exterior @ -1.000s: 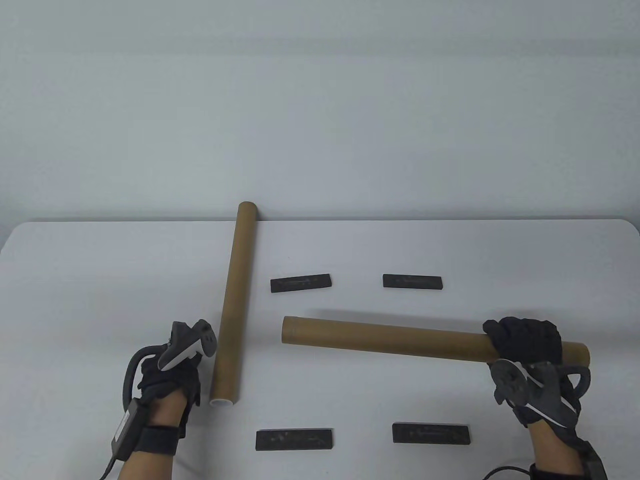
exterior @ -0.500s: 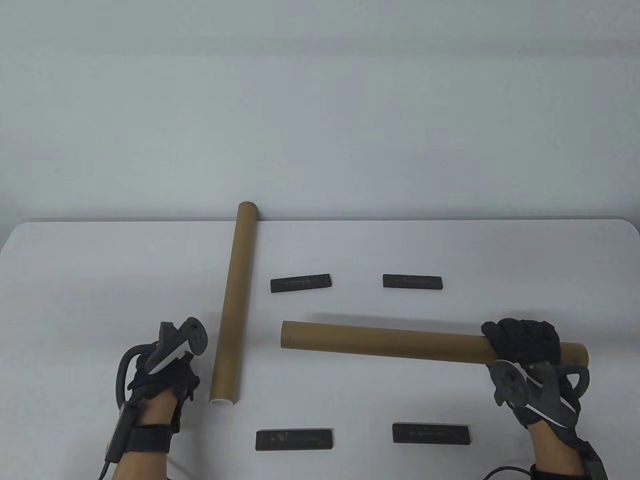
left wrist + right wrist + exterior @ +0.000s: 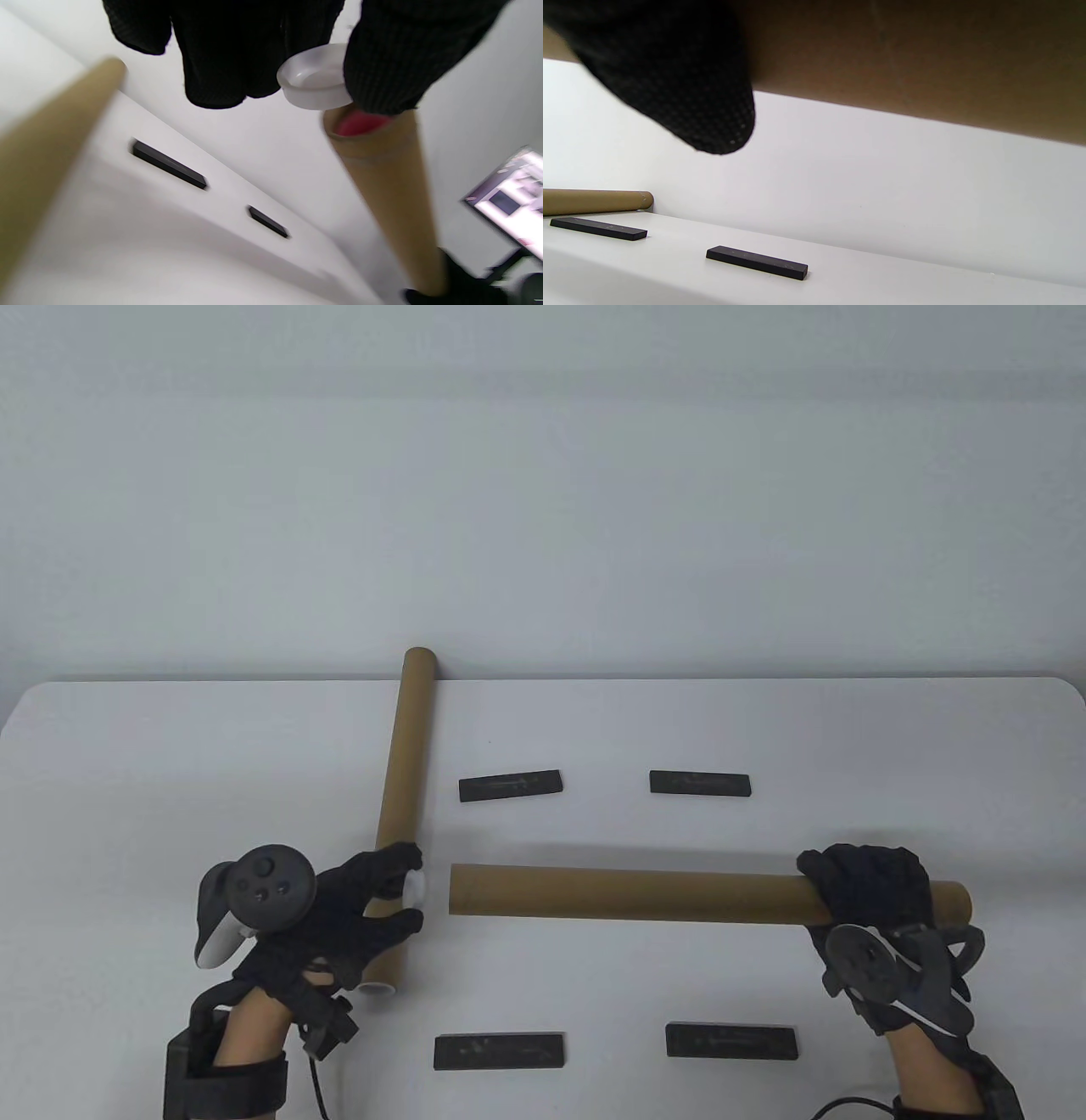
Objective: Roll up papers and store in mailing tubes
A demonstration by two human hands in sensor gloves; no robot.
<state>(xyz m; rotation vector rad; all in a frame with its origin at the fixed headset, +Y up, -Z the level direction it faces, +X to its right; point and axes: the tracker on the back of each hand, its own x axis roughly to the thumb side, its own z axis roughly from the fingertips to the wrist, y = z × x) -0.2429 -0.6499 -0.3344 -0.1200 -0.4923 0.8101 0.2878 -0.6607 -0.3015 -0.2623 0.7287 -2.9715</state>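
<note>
- Black gloved left hand [image 3: 339, 912], near the table's [image 3: 127, 780] front edge, has come in from the left, pinching a small white plastic cap [image 3: 415, 887].
- Brown cardboard mailing tube [image 3: 628, 893], gripped by the right hand [image 3: 874, 891], has moved toward it, red paper [image 3: 360, 123] inside.
- Capping looks next.

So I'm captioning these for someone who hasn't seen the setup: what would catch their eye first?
Probably the brown mailing tube held level above the table, the right hand gripping its far right end. At its open left end, the left hand pinches a white plastic end cap, with something pink showing inside the mouth. A second tube lies on the table at left, among four black bars.
</note>
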